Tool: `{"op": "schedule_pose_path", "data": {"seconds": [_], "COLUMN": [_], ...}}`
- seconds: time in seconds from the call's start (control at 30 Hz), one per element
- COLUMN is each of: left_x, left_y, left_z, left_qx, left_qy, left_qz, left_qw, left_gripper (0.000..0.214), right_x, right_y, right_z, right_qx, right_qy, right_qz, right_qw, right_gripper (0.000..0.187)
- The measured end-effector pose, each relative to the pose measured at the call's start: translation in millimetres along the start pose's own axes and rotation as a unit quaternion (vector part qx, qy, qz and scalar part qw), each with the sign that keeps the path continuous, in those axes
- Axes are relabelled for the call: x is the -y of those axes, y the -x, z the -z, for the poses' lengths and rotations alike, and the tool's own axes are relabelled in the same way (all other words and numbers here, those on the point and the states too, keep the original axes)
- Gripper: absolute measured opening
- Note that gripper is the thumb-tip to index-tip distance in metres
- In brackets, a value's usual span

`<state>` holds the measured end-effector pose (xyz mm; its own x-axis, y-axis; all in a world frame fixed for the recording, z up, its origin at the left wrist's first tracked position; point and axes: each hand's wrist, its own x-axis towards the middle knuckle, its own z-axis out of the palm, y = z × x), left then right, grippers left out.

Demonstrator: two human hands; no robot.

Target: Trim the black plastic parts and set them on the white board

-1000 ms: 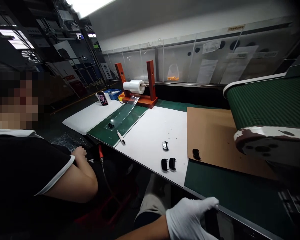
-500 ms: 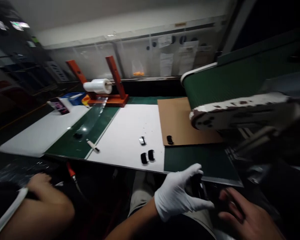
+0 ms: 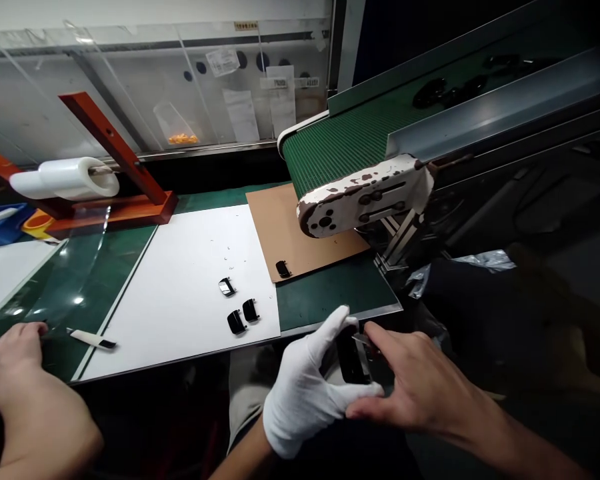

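The left hand (image 3: 313, 393), in a white glove, is closed in a pinch on a black plastic piece (image 3: 351, 357), which stands on edge between both hands. The right hand (image 3: 423, 380), bare, is partly closed just beside it, with its fingertips at a clear film tab (image 3: 366, 339) on the top of the piece. Whether the right hand grips the tab cannot be determined.

Directly ahead of the hands lies a green mat (image 3: 330, 287). Ahead and left of them, a white board (image 3: 180, 300) carries three small black pieces (image 3: 237, 322), set close together. Farther ahead, a brown cardboard sheet (image 3: 285, 227) holds one more black piece (image 3: 283, 269). Ahead and to the right, a green conveyor belt (image 3: 360, 150) carries further black pieces (image 3: 430, 93).

Well left of the hands, a co-worker's bare hand (image 3: 13, 350) rests on the green mat, near a white-handled tool (image 3: 91, 339). Beyond that hand, a film roll (image 3: 65, 179) sits on a red wooden stand (image 3: 115, 213).
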<state>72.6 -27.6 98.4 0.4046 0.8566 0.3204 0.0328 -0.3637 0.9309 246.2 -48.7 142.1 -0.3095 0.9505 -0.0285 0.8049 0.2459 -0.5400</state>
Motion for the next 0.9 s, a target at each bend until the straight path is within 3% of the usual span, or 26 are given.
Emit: {"op": "schedule_pose_path", "data": {"seconds": [0.6,0.9], "left_x": [3,5], "left_y": [1,4], "left_z": [4.1,3.5], "left_qx": [-0.006,-0.009], "left_qy": [0.0,0.018], "left_qz": [-0.01,0.025], "left_qw": [1.0,0.999], "left_gripper": [0.086,0.089], "right_x": [5,-1], "right_y": [-6,-4], "right_z": [-3,-16], "right_qx": [0.055,0.003], "right_qy": [-0.004,0.073], "right_qz": [-0.009,0.011], "right_qw": [0.998,0.997], "right_gripper": [0.098,0.103]}}
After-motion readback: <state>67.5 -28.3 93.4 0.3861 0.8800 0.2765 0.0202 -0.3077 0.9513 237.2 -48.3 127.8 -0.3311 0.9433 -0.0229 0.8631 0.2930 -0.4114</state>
